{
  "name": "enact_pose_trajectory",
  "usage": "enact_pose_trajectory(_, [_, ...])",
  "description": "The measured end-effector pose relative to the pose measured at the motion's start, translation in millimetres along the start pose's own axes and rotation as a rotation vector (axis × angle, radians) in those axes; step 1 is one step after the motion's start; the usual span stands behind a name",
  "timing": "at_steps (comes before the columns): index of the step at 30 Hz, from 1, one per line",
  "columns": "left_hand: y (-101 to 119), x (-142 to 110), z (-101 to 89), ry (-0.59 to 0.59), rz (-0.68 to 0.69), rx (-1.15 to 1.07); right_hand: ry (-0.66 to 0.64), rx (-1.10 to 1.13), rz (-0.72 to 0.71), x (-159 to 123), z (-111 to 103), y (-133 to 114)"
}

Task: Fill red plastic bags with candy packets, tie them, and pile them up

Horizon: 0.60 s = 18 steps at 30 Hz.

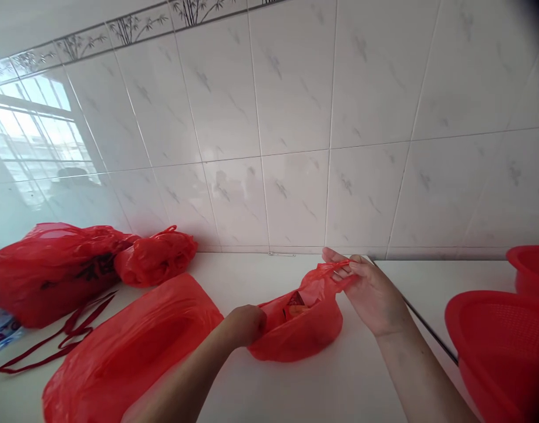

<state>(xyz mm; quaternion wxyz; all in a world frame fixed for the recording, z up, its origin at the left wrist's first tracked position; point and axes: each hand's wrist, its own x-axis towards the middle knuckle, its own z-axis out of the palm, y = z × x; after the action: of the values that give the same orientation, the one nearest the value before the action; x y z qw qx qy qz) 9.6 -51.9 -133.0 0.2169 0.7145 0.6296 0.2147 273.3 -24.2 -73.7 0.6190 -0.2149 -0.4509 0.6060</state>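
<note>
In the middle of the white counter lies a red plastic bag (302,336), its mouth spread between my hands. Inside it a small packet (296,305) with dark and orange colouring shows in part. My left hand (247,325) is closed on the bag's left edge, its fingertips hidden. At the right, my right hand (361,285) pinches the bag's handle between thumb and forefinger, the other fingers stretched behind the plastic. Left of my left forearm lies a larger red plastic bag (164,317), crumpled and partly covered by the arm.
Filled red bags (53,270) and a knotted red bag (157,258) stand against the tiled wall (296,117) at left. A dark red ribbon (71,329) and a clear plastic package (3,329) lie nearby. Red plastic baskets (485,311) stand right, beside a thin dark rod (428,326).
</note>
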Motion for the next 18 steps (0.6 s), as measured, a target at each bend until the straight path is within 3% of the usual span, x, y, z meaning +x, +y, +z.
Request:
enact_pose_trajectory(3, [-2, 3, -2.0, 0.036, 0.026, -0.077, 0.016, 0.066, 0.002, 1, -1, 2])
enact_pose_trajectory(5, [-1, 8, -9.9, 0.092, 0.050, -0.197, 0.094, 0.094, -0.031, 3, -4, 3])
enact_pose_trajectory(8, [11, 18, -32.1, 0.249, 0.060, -0.593, 0.234, 0.171, -0.108, 7, -9, 5])
enact_pose_trajectory(11, [37, 26, -59.2, 0.448, 0.105, -1.075, 0.304, 0.208, -0.135, 10, -11, 6])
enact_pose_trajectory(13, [58, 30, -73.7, 0.502, 0.165, -1.216, 0.309, 0.190, -0.124, 9, -9, 7])
enact_pose_trajectory(15, [79, 33, -82.6, 0.456, 0.194, -1.180, 0.274, 0.179, -0.120, 6, -5, 6])
enact_pose_trajectory(18, [101, 40, -85.7, 0.301, 0.199, -0.849, 0.234, 0.125, -0.132, 1, 3, 3])
